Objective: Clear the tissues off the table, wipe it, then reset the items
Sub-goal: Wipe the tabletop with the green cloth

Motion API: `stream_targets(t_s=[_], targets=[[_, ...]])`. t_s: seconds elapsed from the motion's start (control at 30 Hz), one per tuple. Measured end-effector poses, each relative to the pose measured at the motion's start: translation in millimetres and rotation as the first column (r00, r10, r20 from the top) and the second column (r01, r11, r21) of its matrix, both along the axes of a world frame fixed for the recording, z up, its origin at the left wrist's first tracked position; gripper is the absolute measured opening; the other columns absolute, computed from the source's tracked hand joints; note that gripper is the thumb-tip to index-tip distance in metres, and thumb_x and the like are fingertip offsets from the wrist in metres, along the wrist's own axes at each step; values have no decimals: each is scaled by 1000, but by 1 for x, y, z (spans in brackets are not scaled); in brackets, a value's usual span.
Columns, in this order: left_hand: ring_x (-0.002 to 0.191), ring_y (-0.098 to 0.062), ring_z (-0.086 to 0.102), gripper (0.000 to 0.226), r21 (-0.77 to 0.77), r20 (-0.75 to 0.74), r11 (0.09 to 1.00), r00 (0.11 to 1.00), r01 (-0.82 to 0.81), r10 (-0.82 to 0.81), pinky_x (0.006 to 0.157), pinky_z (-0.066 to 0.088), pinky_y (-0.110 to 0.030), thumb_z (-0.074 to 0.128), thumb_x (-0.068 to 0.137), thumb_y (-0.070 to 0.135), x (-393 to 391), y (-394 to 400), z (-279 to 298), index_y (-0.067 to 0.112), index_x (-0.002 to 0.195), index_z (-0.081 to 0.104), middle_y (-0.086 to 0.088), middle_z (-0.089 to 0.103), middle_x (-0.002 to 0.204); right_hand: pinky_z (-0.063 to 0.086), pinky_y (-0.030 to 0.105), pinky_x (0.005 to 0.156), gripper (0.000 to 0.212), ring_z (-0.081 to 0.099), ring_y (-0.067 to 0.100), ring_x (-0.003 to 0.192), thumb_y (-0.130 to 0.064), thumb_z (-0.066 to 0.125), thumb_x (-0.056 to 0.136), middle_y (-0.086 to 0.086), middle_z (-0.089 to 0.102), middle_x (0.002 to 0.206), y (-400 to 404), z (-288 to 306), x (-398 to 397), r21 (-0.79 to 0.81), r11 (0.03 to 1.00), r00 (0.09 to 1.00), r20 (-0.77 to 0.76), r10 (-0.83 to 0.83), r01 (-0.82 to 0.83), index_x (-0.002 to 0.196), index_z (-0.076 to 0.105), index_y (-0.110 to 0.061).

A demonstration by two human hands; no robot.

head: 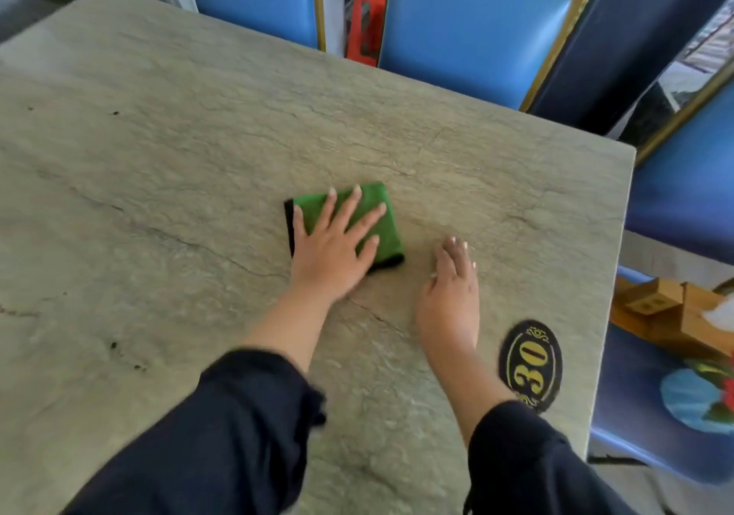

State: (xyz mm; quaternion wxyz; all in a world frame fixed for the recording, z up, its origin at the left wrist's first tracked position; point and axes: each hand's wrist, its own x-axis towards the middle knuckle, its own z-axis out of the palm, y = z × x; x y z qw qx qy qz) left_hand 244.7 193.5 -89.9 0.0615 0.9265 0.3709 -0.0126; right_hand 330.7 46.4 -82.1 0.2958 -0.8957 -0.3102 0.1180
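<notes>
Left hand (329,250): lies flat at the frame's centre, fingers straight and spread, pressing down on the cloth.
Cloth (383,228): green, folded, black edge showing; flat on the tabletop under the left hand.
Right hand (451,288): just right of the cloth, fingers straight and together, holding nothing; whether it touches the surface cannot be told.
Tabletop (178,165): grey, stone-patterned.
Number plaque (530,365): black oval marked "30", lower right of the tabletop.
Wooden box (659,312): on a blue chair seat at the right edge.
</notes>
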Motion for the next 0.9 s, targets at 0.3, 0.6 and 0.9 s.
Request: stream_targets(t_s=[0.3,0.6,0.9], targets=[[148,-24,1,50,28,-2,999,1000,18,-18,111,7,-67,15,95,53,-31,-82,-3,50,145,11,10,5,161,15,37,121,49,23,22,144,6,37,91,13,38,149,-49,-4,-35,204,979,999,-49,12,-1,139,43,-1],[148,-21,8,53,58,-73,914,915,401,-397,111,14,-64,27,94,53,-138,-109,1,52,145,14,12,11,159,20,35,119,45,27,22,142,7,38,90,10,43,144,-64,-2,-57,221,975,992,-122,-7,34,132,51,-2],[148,-22,-6,51,11,-47,1000,999,-15,15,112,1,-65,15,95,53,-112,-142,2,51,145,5,12,-2,160,18,13,109,47,31,16,140,6,37,92,8,41,145,-119,1,-125,244,968,985,-174,-11,54,135,48,-7]])
